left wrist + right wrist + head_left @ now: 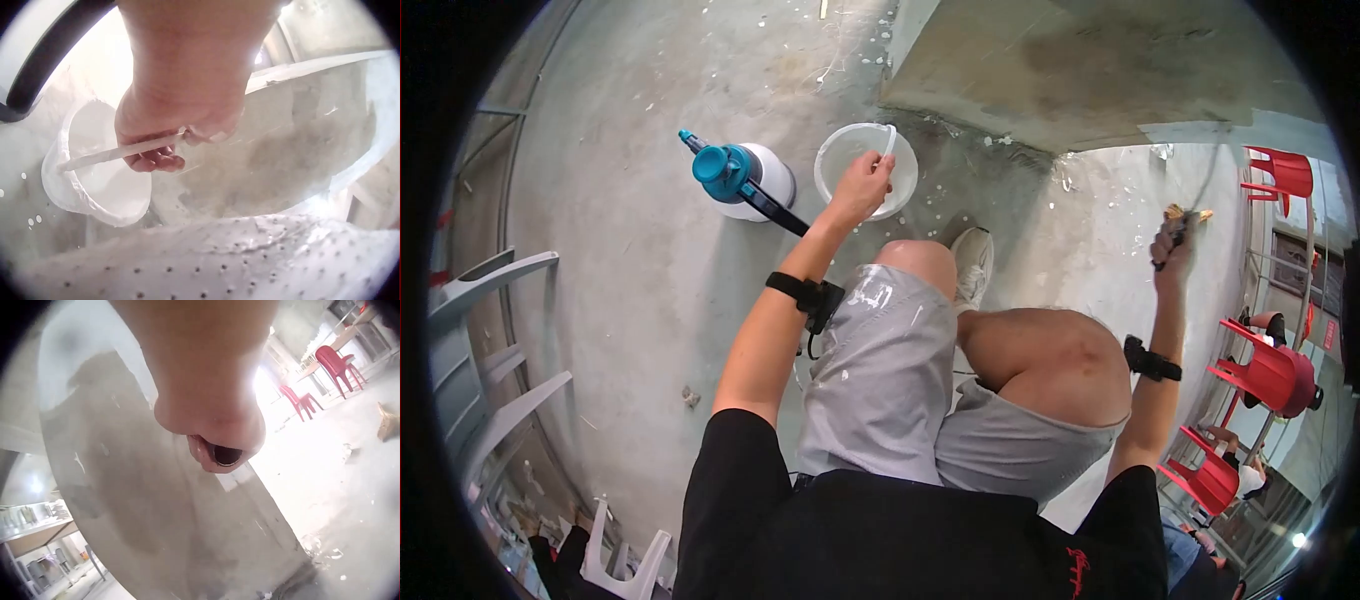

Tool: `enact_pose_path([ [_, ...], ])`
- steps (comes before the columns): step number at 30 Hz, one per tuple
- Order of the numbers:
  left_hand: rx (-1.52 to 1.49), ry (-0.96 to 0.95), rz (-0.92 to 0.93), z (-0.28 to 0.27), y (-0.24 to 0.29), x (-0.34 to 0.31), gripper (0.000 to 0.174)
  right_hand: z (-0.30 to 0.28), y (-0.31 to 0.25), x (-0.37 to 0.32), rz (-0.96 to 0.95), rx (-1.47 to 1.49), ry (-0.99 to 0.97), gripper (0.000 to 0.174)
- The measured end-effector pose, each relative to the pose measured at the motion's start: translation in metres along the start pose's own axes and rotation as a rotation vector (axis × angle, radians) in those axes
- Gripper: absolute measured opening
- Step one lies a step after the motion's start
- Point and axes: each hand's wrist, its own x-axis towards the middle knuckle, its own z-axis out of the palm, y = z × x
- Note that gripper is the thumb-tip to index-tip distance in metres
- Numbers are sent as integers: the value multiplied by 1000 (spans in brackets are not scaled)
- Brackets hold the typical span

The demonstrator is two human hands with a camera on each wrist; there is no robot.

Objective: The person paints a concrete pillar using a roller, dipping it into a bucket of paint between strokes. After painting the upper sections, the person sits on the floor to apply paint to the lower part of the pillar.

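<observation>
A white bucket (838, 162) stands on the floor ahead of the knees. Its thin white handle (112, 154) rises into the left hand (866, 188), whose fingers curl round it; the left wrist view shows the hand (178, 119) beside the bucket (122, 190). Out to the far right, the right hand (1175, 245) grips a dark tool (1190, 216) with yellowish bits at its end. In the right wrist view the tool's round dark end (227, 455) shows in the fist (212, 434); the rest is hidden.
Left of the bucket stands a white sprayer (775, 182) with a teal top and black strap. A large grey slab-like surface (1040, 80) lies ahead. Grey chairs (490, 290) are at the left, red chairs (1265, 375) and other people at the right.
</observation>
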Motion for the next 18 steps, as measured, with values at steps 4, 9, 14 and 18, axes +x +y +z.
enact_pose_path([
  [4,-98,-10,32,0,-6,0,37,9,-46,-1,-123,43,-46,48],
  [9,-113,-12,28,0,-2,-5,38,6,-18,17,-8,196,-198,51],
  [14,-157,-41,1,-10,-9,0,41,22,42,2,170,87,-88,53],
  [18,-152,-51,0,-18,-4,-5,43,19,71,1,283,36,-108,53],
])
